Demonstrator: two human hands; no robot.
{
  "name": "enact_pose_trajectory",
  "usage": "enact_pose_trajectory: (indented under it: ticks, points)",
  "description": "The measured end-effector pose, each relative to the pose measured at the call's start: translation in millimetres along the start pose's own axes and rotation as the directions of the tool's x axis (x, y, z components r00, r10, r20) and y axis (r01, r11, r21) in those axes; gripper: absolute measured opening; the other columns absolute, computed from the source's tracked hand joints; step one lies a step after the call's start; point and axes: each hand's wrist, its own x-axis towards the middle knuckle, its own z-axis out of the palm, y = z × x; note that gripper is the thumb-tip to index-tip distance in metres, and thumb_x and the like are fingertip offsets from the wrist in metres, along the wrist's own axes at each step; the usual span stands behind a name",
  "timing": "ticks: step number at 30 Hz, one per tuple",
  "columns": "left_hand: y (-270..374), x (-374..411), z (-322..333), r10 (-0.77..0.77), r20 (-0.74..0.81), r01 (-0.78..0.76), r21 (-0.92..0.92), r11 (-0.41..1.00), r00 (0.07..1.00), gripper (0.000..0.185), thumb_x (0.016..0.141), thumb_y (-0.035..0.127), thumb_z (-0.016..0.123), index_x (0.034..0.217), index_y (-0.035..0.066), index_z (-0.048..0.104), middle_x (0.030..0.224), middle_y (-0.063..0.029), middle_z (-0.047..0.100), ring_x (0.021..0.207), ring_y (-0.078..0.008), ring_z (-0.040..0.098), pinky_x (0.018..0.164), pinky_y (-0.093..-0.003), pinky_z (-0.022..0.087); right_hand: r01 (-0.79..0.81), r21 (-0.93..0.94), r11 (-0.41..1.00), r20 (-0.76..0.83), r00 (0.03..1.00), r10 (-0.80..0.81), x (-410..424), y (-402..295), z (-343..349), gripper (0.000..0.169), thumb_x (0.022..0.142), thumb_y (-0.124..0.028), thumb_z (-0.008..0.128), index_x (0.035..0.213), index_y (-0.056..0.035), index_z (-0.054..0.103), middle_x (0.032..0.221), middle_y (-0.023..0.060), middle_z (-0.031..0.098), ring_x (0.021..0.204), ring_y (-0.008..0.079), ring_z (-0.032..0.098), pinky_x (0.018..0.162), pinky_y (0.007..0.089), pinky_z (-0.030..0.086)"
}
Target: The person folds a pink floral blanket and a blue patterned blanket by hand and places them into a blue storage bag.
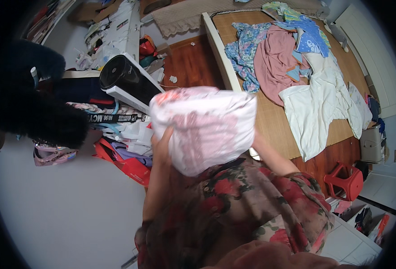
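A plump white and pink plastic-wrapped package [211, 131] is held up in front of my chest. My left hand [163, 144] grips its left side, with the thumb on the near face. At its right edge is my right hand [256, 139], whose fingers are mostly hidden behind the package. What the package contains cannot be told. Just beyond its upper left leans a black cylindrical appliance [130, 77] in white packing.
A bed with a woven mat [272, 134] carries a pink cloth [275, 60], a white cloth [319, 97] and a blue floral garment [248, 40]. A red plastic stool [345, 181] stands at right. Bags, including a red one [127, 164], crowd the left beside a cluttered white surface [130, 37].
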Motion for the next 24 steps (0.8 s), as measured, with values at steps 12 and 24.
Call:
enact_pose_trajectory:
  ticks: [12, 24]
  points:
    - [-42.6, 193.6, 113.7, -0.394, 0.429, 0.452, -0.037, 0.891, 0.813, 0.036, 0.084, 0.016, 0.067, 0.112, -0.003, 0.056, 0.097, -0.0129, 0.065, 0.086, -0.0196, 0.065, 0.077, -0.0323, 0.054, 0.325, -0.344, 0.881, -0.277, 0.861, -0.426, -34.1, -92.8, -2.4, 0.097, 0.066, -0.03, 0.079, 0.141, 0.0014, 0.025, 0.137, 0.0117, 0.042, 0.126, 0.0249, 0.041, 0.104, 0.0383, 0.033]
    - [0.7, 377.2, 233.5, -0.405, 0.46, 0.394, 0.124, 0.911, 0.791, 0.035, 0.086, 0.021, 0.064, 0.112, -0.001, 0.057, 0.097, -0.0104, 0.065, 0.083, -0.0175, 0.065, 0.073, -0.0304, 0.054, 0.359, -0.255, 0.898, -0.455, 0.775, -0.438, 116.0, -231.7, -55.1, 0.075, 0.078, -0.021, 0.07, 0.138, -0.0012, 0.031, 0.131, 0.012, 0.047, 0.118, 0.0254, 0.048, 0.1, 0.0374, 0.038]
